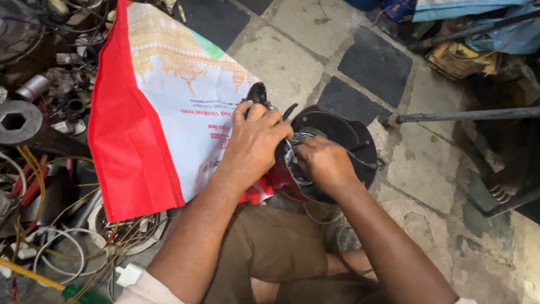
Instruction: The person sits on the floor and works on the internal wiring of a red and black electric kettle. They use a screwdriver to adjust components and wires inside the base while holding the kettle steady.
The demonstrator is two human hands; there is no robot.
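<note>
Sat on floor of grey & black stone tiles. Left hand gripped black tool; right hand pinched wires in round dark metal housing, w/ red-white sack beside.

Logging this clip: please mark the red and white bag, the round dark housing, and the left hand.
red and white bag (pixel 169 101), head view, on its white panel.
round dark housing (pixel 351 138), head view, on its upper rim.
left hand (pixel 253 143), head view, on its back.
</note>
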